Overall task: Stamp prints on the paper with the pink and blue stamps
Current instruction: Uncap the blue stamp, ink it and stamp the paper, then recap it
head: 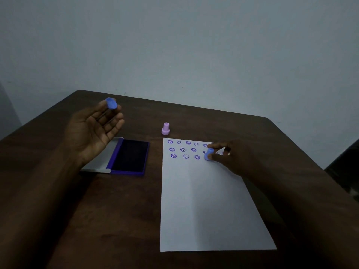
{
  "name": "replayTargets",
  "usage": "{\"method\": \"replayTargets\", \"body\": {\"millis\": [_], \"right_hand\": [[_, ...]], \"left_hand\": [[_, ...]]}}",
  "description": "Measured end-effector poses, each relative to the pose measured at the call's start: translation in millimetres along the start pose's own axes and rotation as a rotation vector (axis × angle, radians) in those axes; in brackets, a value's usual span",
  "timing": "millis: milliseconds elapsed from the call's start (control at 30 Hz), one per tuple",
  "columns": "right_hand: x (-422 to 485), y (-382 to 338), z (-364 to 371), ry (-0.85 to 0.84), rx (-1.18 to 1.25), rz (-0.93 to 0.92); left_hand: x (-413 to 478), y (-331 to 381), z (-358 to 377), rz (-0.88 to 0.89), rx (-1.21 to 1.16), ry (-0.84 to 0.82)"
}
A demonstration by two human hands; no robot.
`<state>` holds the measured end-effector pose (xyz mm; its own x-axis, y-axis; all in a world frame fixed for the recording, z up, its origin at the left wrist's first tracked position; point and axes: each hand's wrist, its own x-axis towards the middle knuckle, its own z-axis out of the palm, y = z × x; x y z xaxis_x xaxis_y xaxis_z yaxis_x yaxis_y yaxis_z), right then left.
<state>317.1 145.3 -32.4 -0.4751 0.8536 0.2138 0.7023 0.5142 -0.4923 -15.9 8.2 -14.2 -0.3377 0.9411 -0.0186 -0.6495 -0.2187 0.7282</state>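
Note:
A white paper (204, 206) lies on the dark wooden table, with three rows of purple smiley and flower prints (182, 149) along its top. My right hand (231, 158) pinches the blue stamp (209, 154), whose base rests on the paper at the right end of the third row. My left hand (95, 125) is raised palm up over the table's left side, with the blue stamp cap (111, 103) held at its fingertips. The pink stamp (165, 129) stands upright just beyond the paper's top left corner.
An open purple ink pad (130, 157) with its grey lid (104, 158) folded out to the left lies left of the paper. The brown table (252, 129) ends at a pale wall behind. A dark object (347, 166) shows past the right edge.

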Motion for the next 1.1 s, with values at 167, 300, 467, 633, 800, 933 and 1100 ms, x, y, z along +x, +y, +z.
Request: {"method": "replayTargets", "body": {"millis": [167, 300, 467, 633, 800, 933, 1100], "right_hand": [[-1.4, 0.5, 1.5, -0.024, 0.021, 0.007], [0.7, 1.9, 0.4, -0.024, 0.036, 0.007], [3.9, 1.0, -0.3, -0.055, 0.011, -0.017], [11.4, 1.8, -3.1, -0.109, -0.034, -0.029], [18.5, 2.7, -2.7, -0.121, -0.062, -0.025], [23.6, 1.6, -3.8, -0.158, -0.11, -0.016], [25.0, -1.1, -7.2, -0.163, -0.136, -0.034]], "left_hand": [[0.2, -0.3, -0.7, -0.002, 0.006, 0.0], [0.2, -1.2, -1.3, -0.007, 0.005, -0.008], [-1.0, -0.5, -0.6, 0.0, 0.0, -0.001], [-1.9, 0.1, 0.0, -0.004, -0.005, -0.003], [-0.9, 2.1, 0.3, 0.004, -0.015, -0.005], [-0.9, 2.5, 1.0, 0.008, -0.017, -0.011], [-0.6, 2.5, 1.7, 0.009, -0.022, -0.011]]}}
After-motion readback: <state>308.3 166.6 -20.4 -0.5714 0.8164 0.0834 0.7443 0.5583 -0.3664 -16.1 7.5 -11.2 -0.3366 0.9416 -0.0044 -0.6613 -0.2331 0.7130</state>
